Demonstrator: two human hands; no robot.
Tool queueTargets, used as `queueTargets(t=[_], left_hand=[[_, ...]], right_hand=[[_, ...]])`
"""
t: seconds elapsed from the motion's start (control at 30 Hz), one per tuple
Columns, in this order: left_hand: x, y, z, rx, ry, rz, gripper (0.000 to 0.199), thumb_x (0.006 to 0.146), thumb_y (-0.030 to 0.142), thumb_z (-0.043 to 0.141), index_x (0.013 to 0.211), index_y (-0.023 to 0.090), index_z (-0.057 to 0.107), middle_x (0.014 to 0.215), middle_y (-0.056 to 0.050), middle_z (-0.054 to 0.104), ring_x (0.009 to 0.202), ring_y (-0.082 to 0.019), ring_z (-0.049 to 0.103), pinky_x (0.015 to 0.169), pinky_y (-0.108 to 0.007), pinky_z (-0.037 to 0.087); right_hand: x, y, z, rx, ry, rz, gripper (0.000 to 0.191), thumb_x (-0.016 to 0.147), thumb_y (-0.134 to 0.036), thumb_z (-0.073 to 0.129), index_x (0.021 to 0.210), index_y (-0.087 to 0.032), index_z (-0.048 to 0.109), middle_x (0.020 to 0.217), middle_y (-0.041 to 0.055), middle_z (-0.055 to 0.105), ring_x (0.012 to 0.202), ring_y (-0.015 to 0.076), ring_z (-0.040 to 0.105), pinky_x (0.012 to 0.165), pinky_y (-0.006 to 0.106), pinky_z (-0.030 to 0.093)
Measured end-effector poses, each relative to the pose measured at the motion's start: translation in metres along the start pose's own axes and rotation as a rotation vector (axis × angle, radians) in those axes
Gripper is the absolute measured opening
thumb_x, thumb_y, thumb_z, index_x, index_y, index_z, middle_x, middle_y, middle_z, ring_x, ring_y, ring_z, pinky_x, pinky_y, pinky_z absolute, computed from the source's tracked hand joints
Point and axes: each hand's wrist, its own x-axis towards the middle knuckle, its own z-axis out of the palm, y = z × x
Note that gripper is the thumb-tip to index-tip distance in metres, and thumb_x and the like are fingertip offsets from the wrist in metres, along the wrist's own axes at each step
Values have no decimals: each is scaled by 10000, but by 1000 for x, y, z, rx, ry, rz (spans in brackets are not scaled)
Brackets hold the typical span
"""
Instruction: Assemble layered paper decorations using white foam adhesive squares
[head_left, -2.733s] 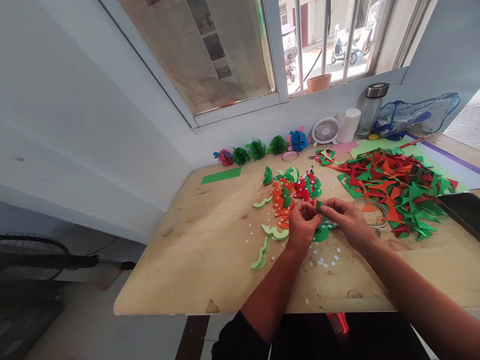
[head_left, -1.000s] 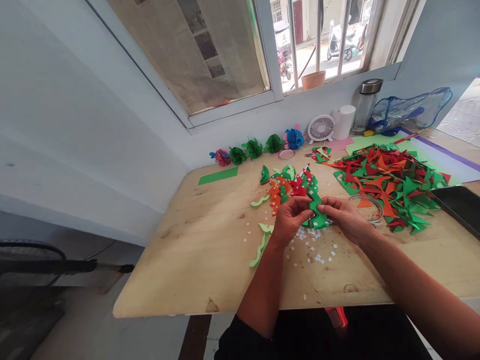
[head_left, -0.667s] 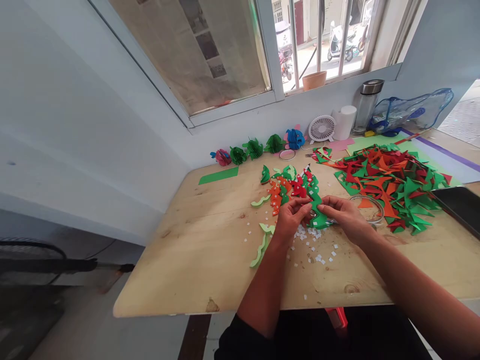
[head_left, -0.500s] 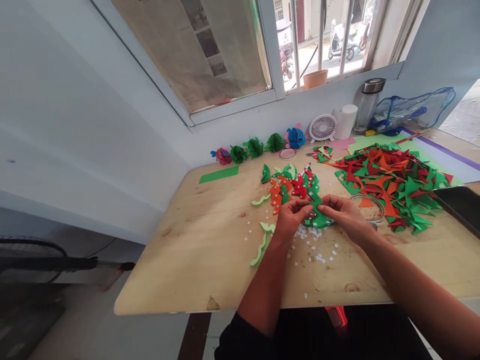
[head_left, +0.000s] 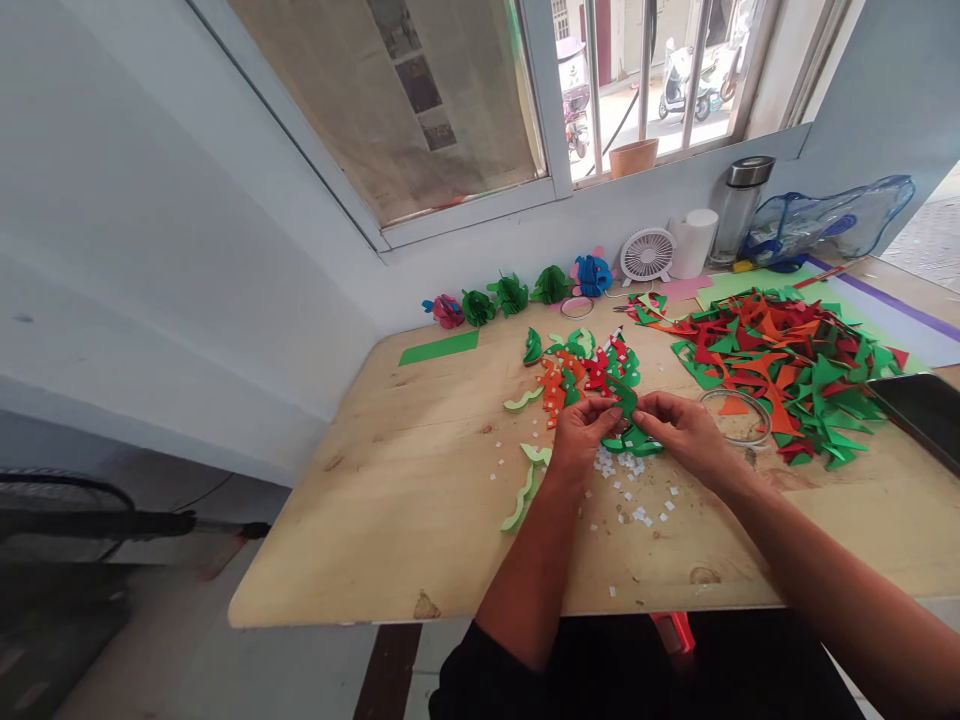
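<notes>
Between my two hands is a small curved green paper piece (head_left: 624, 396). My left hand (head_left: 583, 432) pinches its left side with thumb and fingertips, and my right hand (head_left: 675, 428) pinches the right side. Just beneath, another green paper shape (head_left: 637, 442) lies on the table, partly covered by my fingers. Small white squares (head_left: 628, 465) are scattered below the hands. Orange cut-outs (head_left: 553, 385) and red cut-outs (head_left: 598, 372), dotted with white squares, lie beyond my left hand. Pale green wavy strips (head_left: 517, 510) rest beside my left forearm.
A heap of red, orange and green paper scraps (head_left: 787, 360) covers the right side, with a roll of tape (head_left: 766, 425) at its near edge and a phone (head_left: 919, 412) beyond. Along the wall stand paper figures (head_left: 510, 294), a small fan (head_left: 647, 255) and a glass bottle (head_left: 739, 215).
The green piece between my fingers has been raised and tilted, showing apart from the green shape below it. Both hands stay in nearly the same place.
</notes>
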Motion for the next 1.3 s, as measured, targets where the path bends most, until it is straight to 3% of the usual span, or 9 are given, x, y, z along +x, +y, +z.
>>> queueTargets(t=[0.2,0.4,0.67,0.9,1.03,1.3], left_hand=[[0,-3,4,-28,30,15,291,503,309,821,649,125,648,562,-1,640,473,-71,535,517,-206,394],[1,0,1,-121,51,-54,328,489,289,825,712,138,637,555,18,620,495,-73,547,521,-195,396],[-1,3,1,-329,33,-91,320,502,216,819,743,155,617,621,19,640,548,-75,575,570,-200,444],[-3,2,1,-374,56,-150,281,540,180,790,749,162,603,634,7,656,556,-94,597,569,-213,454],[-3,2,2,-355,73,-163,264,563,181,772,761,156,600,619,0,656,553,-101,604,564,-215,456],[-2,0,2,-321,110,-146,296,558,206,769,790,162,590,618,12,651,550,-100,602,545,-211,451]], right_hand=[[2,5,1,-55,49,-35,213,751,-368,579,684,-166,593,554,-31,477,528,103,408,504,237,337],[0,-1,1,205,-14,65,302,766,-450,584,885,-177,634,773,29,644,635,146,548,545,252,443],[-1,-7,-1,170,78,10,247,780,-406,575,884,-187,622,815,51,657,781,202,606,665,306,496],[-3,-7,1,276,36,23,254,772,-409,584,915,-199,590,723,20,626,702,182,597,591,282,488],[-2,-4,2,253,38,-12,287,769,-382,595,986,-196,575,700,0,610,627,151,566,582,274,465],[-2,1,3,197,6,-30,290,787,-332,560,1046,-201,541,700,1,598,649,157,558,605,285,453]])
